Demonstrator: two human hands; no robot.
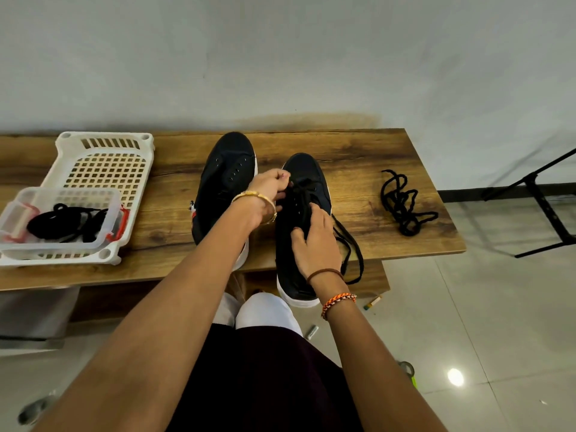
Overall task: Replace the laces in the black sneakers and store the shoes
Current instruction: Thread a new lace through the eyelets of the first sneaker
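Pinching a black lace [298, 186] near the front eyelets, the left hand [270, 194] seems to be drawing it through, while the right hand [314, 241] curls over the tongue of the right sneaker [301, 213], most likely pinning the shoe so it cannot slide on the desk [358, 151]. Loose lace ends trail off the desk edge beside that wrist. Just to the left, the other sneaker [224, 182] stands unlaced with its eyelets bare, apparently waiting its turn. A tangled lace [402, 204] lies well apart to the right, probably discarded. More laces sit in a clear box [62, 216] inside a white basket [103, 169].
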